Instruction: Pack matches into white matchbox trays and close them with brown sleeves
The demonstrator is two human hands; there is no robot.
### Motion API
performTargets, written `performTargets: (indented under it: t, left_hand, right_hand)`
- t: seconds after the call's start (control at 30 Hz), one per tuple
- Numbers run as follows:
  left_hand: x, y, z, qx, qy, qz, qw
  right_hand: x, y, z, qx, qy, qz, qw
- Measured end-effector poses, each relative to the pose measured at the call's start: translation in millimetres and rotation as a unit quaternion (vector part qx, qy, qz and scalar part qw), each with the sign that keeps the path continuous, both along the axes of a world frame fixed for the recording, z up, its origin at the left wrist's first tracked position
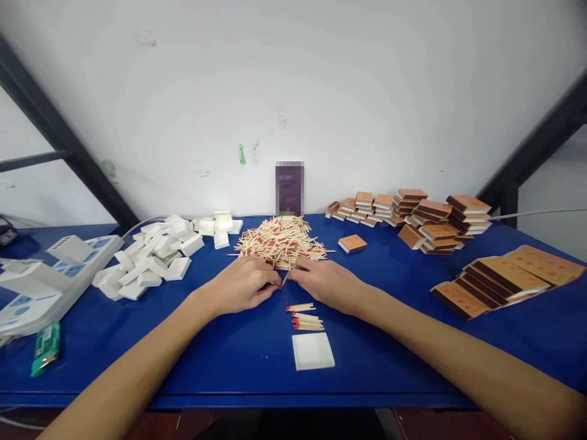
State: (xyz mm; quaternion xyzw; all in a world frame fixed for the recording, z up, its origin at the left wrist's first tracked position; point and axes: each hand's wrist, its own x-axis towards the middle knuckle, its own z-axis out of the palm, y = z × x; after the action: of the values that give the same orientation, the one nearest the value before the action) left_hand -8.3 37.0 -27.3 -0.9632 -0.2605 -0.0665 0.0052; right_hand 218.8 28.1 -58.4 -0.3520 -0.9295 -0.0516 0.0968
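Note:
A large heap of loose red-headed matches [275, 239] lies at the middle of the table against the wall. My left hand [245, 283] is at its near left edge, fingers curled and thumb drawn in. Across from it, my right hand [318, 281] has its fingers bent together at the heap's near right edge. One match [284, 280] spans the gap between both sets of fingertips, its red head low by my left thumb. Below my hands, several matches [307, 321] lie in small rows, heads to the left. Closer to me rests a white matchbox tray [313, 351].
White trays [151, 256] are piled at left, beside a power strip [68, 287] and a green packet [46, 348]. One matchbox [353, 243] lies alone; stacked matchboxes [433, 217] stand back right. Flattened sleeves [509, 275] overlap at right. A blurred dark object [290, 188] leans on the wall.

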Motion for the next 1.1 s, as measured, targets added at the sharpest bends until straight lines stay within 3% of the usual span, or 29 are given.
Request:
performTargets:
  t: [0.3, 0.5, 0.77, 1.1]
  left_hand:
    - [0.5, -4.0, -1.9, -0.015, -0.025, -0.011, 1.000]
    - [1.8, -3.8, -2.0, -0.027, -0.032, -0.020, 0.999]
    - [1.3, -1.0, -2.8, -0.013, -0.042, -0.039, 0.998]
    - [3.6, -1.8, -7.0, -0.018, -0.055, -0.025, 0.998]
  right_hand:
    - [1.0, 0.8, -1.4, 0.019, 0.046, -0.019, 0.999]
    - [-0.9, -0.9, -1.7, 0.051, -0.011, -0.025, 0.998]
    - [0.6, -3.2, 2.2, 0.075, -0.020, 0.016, 0.997]
    - [7.6, -2.6, 0.3, -0.008, 0.091, 0.046, 0.995]
